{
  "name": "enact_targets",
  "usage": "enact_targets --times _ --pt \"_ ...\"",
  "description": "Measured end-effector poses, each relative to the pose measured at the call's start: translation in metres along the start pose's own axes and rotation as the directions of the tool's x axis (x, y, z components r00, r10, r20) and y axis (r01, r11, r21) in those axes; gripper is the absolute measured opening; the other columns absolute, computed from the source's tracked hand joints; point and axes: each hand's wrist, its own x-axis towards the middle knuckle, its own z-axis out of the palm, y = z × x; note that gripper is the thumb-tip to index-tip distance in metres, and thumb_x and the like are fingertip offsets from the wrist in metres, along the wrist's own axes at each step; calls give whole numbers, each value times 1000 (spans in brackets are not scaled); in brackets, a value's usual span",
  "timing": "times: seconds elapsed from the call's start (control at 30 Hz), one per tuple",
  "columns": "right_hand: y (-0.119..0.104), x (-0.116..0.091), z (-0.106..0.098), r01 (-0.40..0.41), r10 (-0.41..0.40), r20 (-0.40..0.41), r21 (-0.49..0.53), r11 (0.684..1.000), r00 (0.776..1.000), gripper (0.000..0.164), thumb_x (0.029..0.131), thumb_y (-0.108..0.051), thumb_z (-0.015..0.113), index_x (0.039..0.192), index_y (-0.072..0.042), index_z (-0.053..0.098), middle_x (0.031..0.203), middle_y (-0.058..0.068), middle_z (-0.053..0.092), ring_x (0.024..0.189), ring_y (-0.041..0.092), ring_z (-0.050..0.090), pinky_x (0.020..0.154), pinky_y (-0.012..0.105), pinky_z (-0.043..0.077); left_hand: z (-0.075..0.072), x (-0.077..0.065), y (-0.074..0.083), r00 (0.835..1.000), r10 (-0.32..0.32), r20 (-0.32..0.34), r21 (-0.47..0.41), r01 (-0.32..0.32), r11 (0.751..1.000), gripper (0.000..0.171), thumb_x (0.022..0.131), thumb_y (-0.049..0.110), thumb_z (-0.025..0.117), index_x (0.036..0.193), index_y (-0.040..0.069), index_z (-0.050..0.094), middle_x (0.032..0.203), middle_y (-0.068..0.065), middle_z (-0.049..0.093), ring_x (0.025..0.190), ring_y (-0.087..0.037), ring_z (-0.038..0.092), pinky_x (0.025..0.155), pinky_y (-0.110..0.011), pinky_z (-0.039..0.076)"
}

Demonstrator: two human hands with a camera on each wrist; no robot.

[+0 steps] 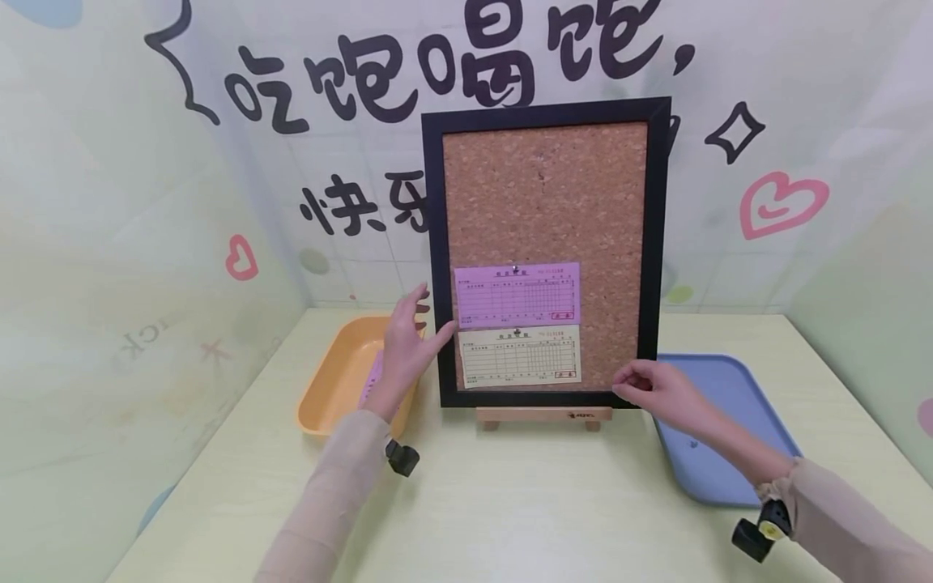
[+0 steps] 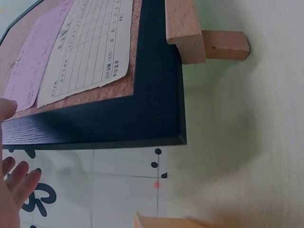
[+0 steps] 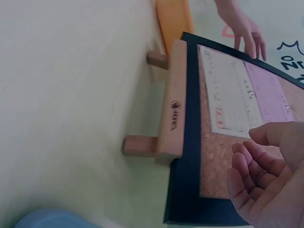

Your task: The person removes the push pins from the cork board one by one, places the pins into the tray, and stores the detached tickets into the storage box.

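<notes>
Two slips: a pink slip [image 1: 518,296] above a cream slip [image 1: 521,357], both pinned to the left part of your cork board [image 1: 547,202].
Slips from hands: just right of your left hand [image 1: 406,350], the nearer one; left of your right hand [image 1: 665,390] and apart from it. This seems the relation that matters.
Left hand: fingers spread, thumb at the black frame's [image 1: 440,243] left side, gripping nothing.
Right hand: fingers loosely curled by the board's lower right corner, nothing visible in them.
Slips' long axis: left to right, printed faces toward you.
Board's long axis: upright, facing you on its wooden stand [image 1: 544,414].
</notes>
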Motion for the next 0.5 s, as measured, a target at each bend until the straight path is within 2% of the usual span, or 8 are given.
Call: enact_targets --times 0.17,0.5 --pt "-12 16 2 15 -15 -34 13 1000 999 14 86 -10 61 93 1 64 79 8 62 66 13 52 55 22 46 8 3 1 1000 13 -25 5 -13 1000 75 74 21 75 135 3 36 121 -14 49 98 -24 53 77 -36 53" --pt "-40 45 7 69 -69 -33 10 998 997 13 86 -11 61 93 -1 64 79 7 63 68 16 54 58 23 48 19 2 1 995 65 -78 18 -64 998 78 71 17 76 136 2 36 119 -15 51 93 -24 56 72 -30 54"
